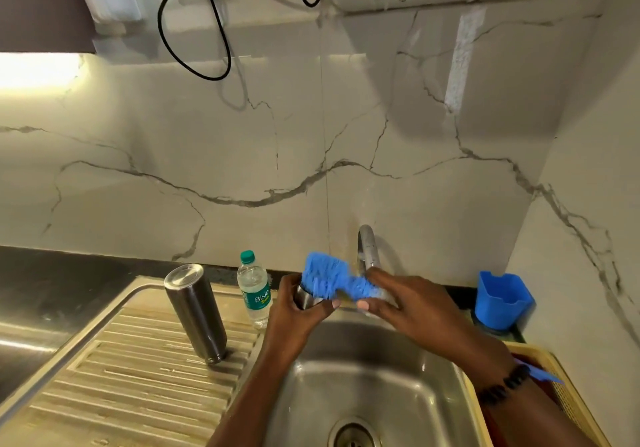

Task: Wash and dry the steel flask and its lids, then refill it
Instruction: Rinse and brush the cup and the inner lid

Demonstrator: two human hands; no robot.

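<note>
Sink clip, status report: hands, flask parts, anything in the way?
Left hand grips steel lid over sink. Right hand holds blue brush against it. Flask stands on drainboard beside water bottle. Nothing blocking.

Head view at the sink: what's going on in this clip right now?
A person is scrubbing a small steel lid, gripped in the left hand, with a blue bristle brush held in the right hand, over the steel sink basin. The tall steel flask body stands upside down on the ribbed drainboard, beside a clear plastic water bottle with a green cap.
</note>
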